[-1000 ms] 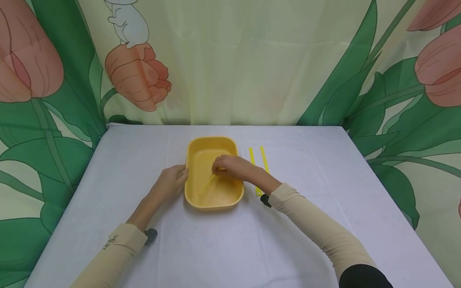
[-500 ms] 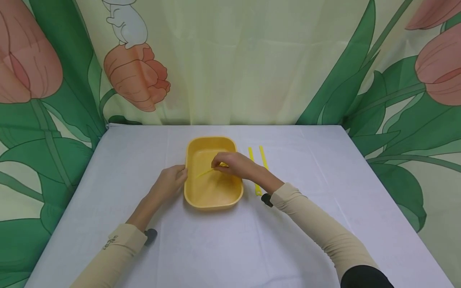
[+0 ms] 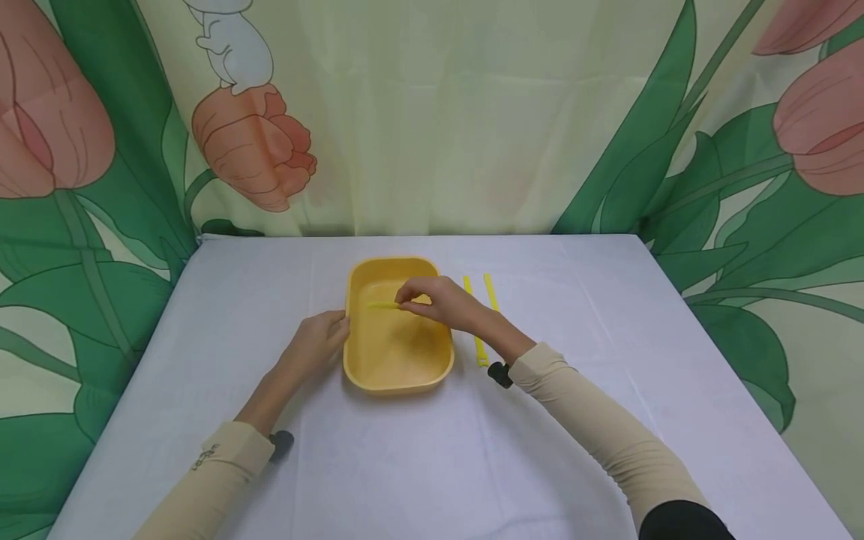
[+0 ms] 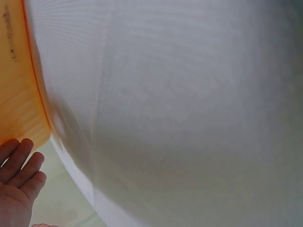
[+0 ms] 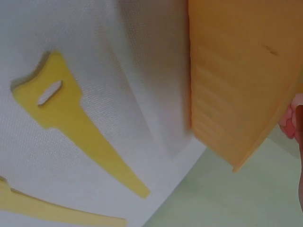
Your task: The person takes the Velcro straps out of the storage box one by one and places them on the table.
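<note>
A yellow rectangular tray point(image 3: 398, 379) sits on the table. My left hand point(image 3: 317, 341) is at its left side, the fingertips touching the outer wall near the rim. In the left wrist view the left fingers point(image 4: 23, 163) look loosely extended beside the tray. Over the tray, my right hand point(image 3: 435, 300) pinches a thin yellow toy saw point(image 3: 382, 305) between thumb and fingers. Its slim blade points left; the handle end is hidden by the hand. Two more yellow toy saws lie right of the tray, one point(image 5: 71, 104) with a slotted handle, the other point(image 5: 57, 208) partly cut off.
A white cloth point(image 3: 391, 465) covers the table. Behind it hangs a curtain point(image 3: 432, 135) printed with tulips and a rabbit. The right forearm point(image 3: 594, 420) passes over the table in front of the two saws.
My right hand has risen slightly and moved toward the tray's far side. The saw it pinches has swung from slanting down-left to nearly level. The left hand stays at the tray's side.
</note>
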{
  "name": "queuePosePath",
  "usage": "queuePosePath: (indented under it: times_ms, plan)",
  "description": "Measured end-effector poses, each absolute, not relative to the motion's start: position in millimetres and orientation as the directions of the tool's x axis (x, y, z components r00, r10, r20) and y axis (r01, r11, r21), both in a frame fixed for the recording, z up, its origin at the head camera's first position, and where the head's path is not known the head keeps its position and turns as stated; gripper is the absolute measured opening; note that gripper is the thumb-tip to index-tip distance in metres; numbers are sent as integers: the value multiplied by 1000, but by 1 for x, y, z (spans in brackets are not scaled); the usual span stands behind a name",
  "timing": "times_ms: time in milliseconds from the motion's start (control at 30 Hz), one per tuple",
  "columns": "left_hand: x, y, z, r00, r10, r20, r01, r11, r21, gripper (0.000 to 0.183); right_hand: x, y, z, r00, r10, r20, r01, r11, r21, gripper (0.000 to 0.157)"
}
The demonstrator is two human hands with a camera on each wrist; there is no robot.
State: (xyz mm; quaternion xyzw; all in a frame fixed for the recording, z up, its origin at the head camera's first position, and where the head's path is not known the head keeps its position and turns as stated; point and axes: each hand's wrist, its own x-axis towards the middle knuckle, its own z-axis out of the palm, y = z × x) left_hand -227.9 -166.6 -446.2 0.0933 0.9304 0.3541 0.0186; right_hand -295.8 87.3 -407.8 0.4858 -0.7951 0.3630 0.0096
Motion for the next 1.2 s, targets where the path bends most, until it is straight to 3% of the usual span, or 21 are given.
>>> queuePosePath:
  times_ms: [200, 600, 867, 1200]
  plan:
    - [-226, -167, -445, -981, 190, 34, 165, 732, 661, 41, -297, 91, -404, -585, -695, 418, -735, 236, -636, 11]
    - [-224, -167, -442, -980, 195, 32, 165, 720, 674, 39, -293, 97, -393, -764, -556, 327, -541, 277, -794, 13]
    - [-225, -168, -444, -980, 195, 31, 165, 720, 674, 39, -295, 102, -388, -827, -479, 296, -448, 241, -861, 18]
    - [-224, -169, -444, -976, 208, 67, 198, 707, 679, 38, -298, 106, -386, -907, -365, 210, -244, 49, -969, 21]
